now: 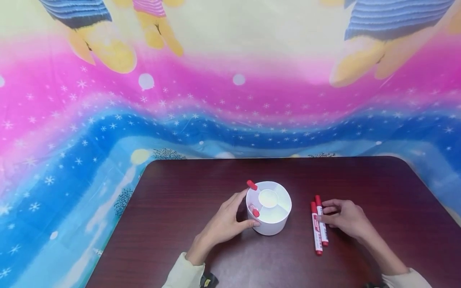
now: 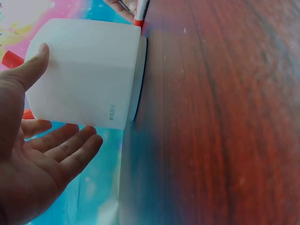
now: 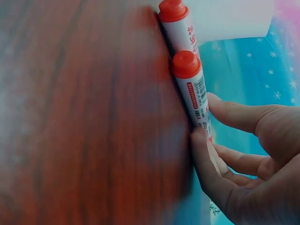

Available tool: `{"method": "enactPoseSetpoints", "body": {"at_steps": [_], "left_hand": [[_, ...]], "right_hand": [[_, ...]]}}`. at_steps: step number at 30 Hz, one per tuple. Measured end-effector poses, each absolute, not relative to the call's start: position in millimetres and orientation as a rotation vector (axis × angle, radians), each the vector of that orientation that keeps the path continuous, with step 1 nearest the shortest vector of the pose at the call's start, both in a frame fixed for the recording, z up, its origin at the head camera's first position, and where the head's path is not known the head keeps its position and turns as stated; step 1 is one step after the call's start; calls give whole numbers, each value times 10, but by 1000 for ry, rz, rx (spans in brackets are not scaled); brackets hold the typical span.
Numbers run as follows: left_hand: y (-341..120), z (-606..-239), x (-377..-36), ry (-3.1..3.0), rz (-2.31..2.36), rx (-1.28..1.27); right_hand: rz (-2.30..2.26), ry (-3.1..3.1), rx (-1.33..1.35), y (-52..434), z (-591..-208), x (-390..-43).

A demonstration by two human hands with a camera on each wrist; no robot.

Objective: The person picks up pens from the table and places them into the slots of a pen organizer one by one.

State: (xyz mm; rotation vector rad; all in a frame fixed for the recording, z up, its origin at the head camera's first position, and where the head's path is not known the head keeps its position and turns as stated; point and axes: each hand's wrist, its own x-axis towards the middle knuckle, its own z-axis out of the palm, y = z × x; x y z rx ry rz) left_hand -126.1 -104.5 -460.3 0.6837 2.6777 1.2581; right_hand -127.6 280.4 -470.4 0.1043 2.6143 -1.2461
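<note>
A white round pen holder [image 1: 277,224] [image 2: 89,70] with several compartments stands mid-table. Two red markers [image 1: 252,185] [image 2: 8,59] stick out of its left side. My left hand [image 1: 247,209] [image 2: 70,93] cups the holder's left wall: the thumb lies against it, and the fingers are straight and slightly apart from it. Right of the holder, two more red markers [image 1: 317,234] [image 3: 193,89] lie side by side on the table. My right hand [image 1: 321,215] [image 3: 206,119] pinches the nearer marker between thumb and index finger. The other fingers curl behind.
The dark red-brown wooden table [image 1: 180,200] has rounded far corners. Behind and around it hangs a bright pink, blue and yellow cartoon cloth [image 1: 108,120]. Cream sleeves cover both forearms at the near edge.
</note>
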Motion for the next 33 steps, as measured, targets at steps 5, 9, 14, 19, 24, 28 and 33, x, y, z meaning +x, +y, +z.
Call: {"method": "enactPoseSetpoints", "body": {"at_steps": [5,9,14,19,24,28,33], "left_hand": [[-1046,-4611,-1255,2678,1263,693],[-1048,-4606,-1253,2676,1264,690],[-1053,-4598,-1246,2679,1270,705],[-1056,-4594,-1238,2675,1280,701],[-1057,-4599,-1236,2678,1280,696],[-1057,-4596,-1241,2676,1282,696],[-1055,-4583,-1243,2667,1284,688]], "right_hand": [[-1297,2549,133,2814,-4693,-1302],[-1366,2486,130,2831,-4687,-1306],[-1397,2459,111,2840,-4685,-1294],[-1423,2421,99,2855,-4663,-1292],[-1490,2393,60,2897,-4641,-1291],[-1542,2394,24,2918,-4618,-1285],[-1557,2406,18,2903,-4554,-1269]]}}
